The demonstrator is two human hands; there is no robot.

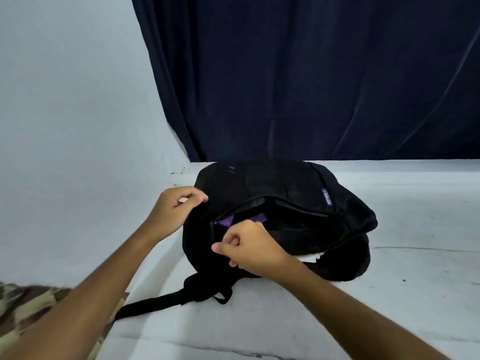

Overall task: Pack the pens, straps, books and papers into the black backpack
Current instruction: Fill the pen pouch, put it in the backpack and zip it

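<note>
My left hand (pixel 176 203) pinches the black backpack (pixel 285 216) edge; my right hand (pixel 249 245), fingers curled, pinches fabric beside its open zipper (pixel 272 203).

A pale desk (pixel 415 294) with dark hairline cracks carries a black backpack (pixel 298 188) lying on its side at the middle, one strap (pixel 155 302) trailing toward the near left edge.

The left third of the frame is filled by a plain pale wall (pixel 72 105). A dark navy curtain (pixel 311 74), hung in long vertical folds, covers the upper centre and right. Below it, a white marble-like surface (pixel 415 294) with faint grey veins is spread across the lower frame. Patterned camouflage fabric (pixel 23 305) is seen at the lower left edge.
</note>
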